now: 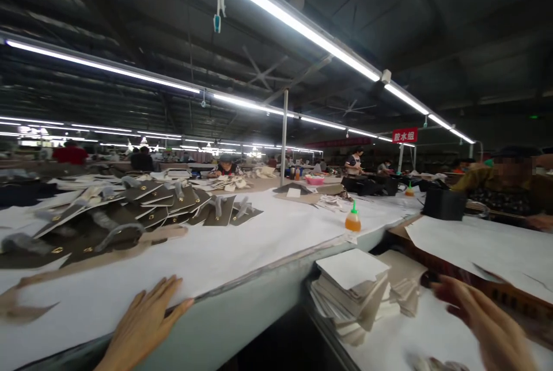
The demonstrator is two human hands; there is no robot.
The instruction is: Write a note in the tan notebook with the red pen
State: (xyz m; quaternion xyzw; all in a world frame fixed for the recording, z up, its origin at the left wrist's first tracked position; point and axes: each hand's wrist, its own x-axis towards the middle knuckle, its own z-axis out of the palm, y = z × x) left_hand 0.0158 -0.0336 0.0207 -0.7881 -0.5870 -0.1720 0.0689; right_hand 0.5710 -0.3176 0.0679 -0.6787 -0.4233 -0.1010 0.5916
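Left hand [144, 316] comes up from the bottom edge, forearm cut off by the frame. Palm down, fingers spread and flat on the white paper-covered long table [259, 244], fingertips right at its near edge. Open, holding nothing.

Right hand [484, 316] enters from the lower right, motion-blurred. Fingers extended and loosely spread, open, nothing gripped. It hovers just over the white sheet on the lower side bench [415, 330]; can't tell whether it touches. Wrist and forearm run out of frame.

Nearest to the right hand: a stack of white and beige cut card pieces [352, 293], fanned and uneven, sitting on the lower bench between the two hands, just beside the long table's edge. Apart from both hands.

On the long table, well behind the left hand: a spread of dark olive leather-like panels with grey straps and brass studs [129, 215], overlapping in rows. Further right, a small orange glue bottle with green nozzle [353, 218] stands upright near the table edge.

A person in a patterned dark top [510, 186] sits at far right, partly cut off. Black box [444, 204] in front of them. Background workers too small and blurred to detail.
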